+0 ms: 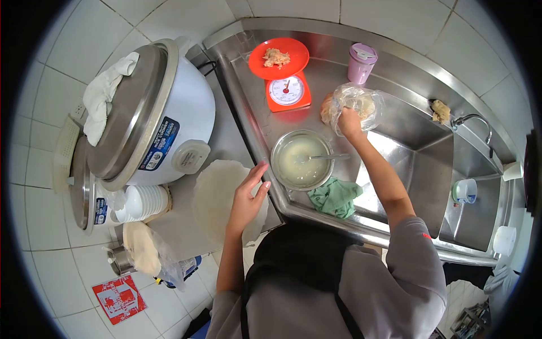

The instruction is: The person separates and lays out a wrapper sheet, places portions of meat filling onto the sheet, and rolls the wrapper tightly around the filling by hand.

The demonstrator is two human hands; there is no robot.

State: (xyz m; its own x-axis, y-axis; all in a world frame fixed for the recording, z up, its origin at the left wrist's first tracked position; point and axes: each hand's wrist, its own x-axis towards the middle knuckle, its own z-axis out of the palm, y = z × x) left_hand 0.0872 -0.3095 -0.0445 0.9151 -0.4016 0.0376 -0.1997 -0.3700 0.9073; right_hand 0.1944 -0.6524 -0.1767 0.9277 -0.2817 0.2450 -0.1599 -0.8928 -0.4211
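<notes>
My right hand (350,122) reaches into the opening of a clear plastic bag (374,107) holding pale, shredded-looking food (361,103). Its fingers look curled, and their tips are hidden against the food. My left hand (247,196) is open, fingers stretched out, beside the sink unit's metal edge and over a pale round sheet (217,195). Between the hands stands a metal bowl (280,177) of whitish liquid with a spoon (330,156) in it. Behind it, an orange dial scale (289,93) carries a red plate (259,65) with a small heap of shredded food (276,57).
A green cloth (335,198) lies by the bowl, in front of the sink basin (420,164). A lilac lidded cup (361,65) stands at the back. On the left are a large rice cooker (192,107) and stacked white bowls (144,202). A tap (477,117) is at right.
</notes>
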